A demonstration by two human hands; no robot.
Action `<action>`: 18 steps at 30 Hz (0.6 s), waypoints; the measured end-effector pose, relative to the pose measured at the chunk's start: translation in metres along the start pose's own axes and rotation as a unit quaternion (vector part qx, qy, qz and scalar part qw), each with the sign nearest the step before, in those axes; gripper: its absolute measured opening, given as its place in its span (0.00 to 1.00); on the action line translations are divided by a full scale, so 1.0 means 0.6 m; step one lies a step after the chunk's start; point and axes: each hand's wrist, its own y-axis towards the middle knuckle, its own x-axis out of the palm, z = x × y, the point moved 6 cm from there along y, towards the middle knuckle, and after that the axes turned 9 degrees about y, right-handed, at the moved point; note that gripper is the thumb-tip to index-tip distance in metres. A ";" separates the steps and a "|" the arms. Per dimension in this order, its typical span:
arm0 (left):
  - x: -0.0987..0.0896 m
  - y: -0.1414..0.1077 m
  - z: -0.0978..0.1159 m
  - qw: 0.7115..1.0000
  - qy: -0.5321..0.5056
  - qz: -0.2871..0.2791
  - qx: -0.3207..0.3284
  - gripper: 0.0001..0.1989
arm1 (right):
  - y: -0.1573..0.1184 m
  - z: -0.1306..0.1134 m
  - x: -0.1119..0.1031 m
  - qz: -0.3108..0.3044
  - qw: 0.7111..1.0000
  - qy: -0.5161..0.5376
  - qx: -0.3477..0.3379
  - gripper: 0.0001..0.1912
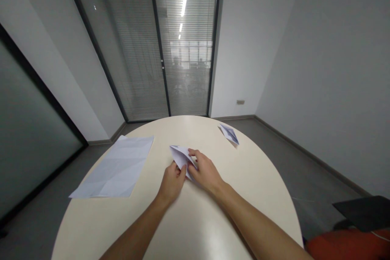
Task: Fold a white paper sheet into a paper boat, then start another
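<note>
Near the middle of the round table, a folded piece of white paper [179,155] is held between my two hands. My left hand [172,180] grips its near left edge, the thumb on the paper and the other fingers curled beneath. From the right, my right hand [206,170] pinches the paper's right side with thumb and fingers. The paper's lower right part is partly hidden behind my fingers. It looks pointed at the far left and has open layers between the folds.
A creased white sheet [122,166] lies flat on the left of the cream table [195,227]. Another folded paper piece [229,134] sits at the far right edge. Beyond the table are a glass door with blinds [137,48], and a red seat [350,245] with a black flat object [364,211].
</note>
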 end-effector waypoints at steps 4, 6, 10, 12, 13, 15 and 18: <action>-0.005 0.001 -0.008 0.997 0.068 0.014 -0.014 0.12 | 0.002 -0.001 -0.003 -0.005 0.999 -0.012 0.033 0.19; -0.010 0.003 -0.011 0.995 0.098 0.031 -0.017 0.11 | 0.003 -0.004 -0.005 -0.010 0.999 -0.028 0.043 0.22; -0.014 0.006 -0.017 0.994 0.091 0.049 -0.015 0.12 | 0.001 -0.007 -0.008 -0.016 0.999 -0.040 0.030 0.24; -0.016 0.008 -0.018 0.997 0.061 0.055 -0.006 0.13 | 0.001 -0.004 -0.010 -0.009 1.000 -0.018 0.017 0.22; -0.016 0.009 -0.018 0.997 0.044 0.058 -0.001 0.13 | 0.001 0.001 -0.011 -0.005 1.000 0.001 0.013 0.21; -0.017 0.011 -0.020 0.998 0.008 0.061 0.007 0.13 | 0.004 0.013 -0.012 0.002 0.999 0.050 0.009 0.20; -0.016 0.016 -0.027 0.997 -0.037 0.059 0.014 0.16 | 0.011 0.032 -0.015 0.001 0.993 0.115 0.004 0.18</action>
